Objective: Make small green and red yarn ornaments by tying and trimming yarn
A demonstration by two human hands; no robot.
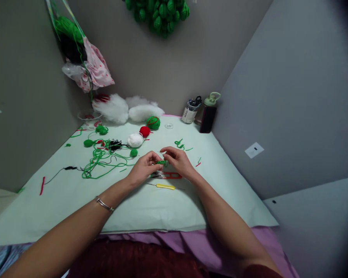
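Observation:
My left hand pinches a small green crocheted piece between thumb and fingertips, just above the table. Close on its other side is my right hand, its thumb and forefinger drawn together in a pinch near the piece; whatever is between those fingertips is too small to make out. Red-handled thread snips lie right below the hands, partly covered by my left hand. Nearer to me rests a crochet hook with a yellow grip.
Tangled green yarn spreads to the left, beside black yarn. Behind are white, red and green yarn balls, plus white stuffing. A phone leans on a bottle by a pen cup.

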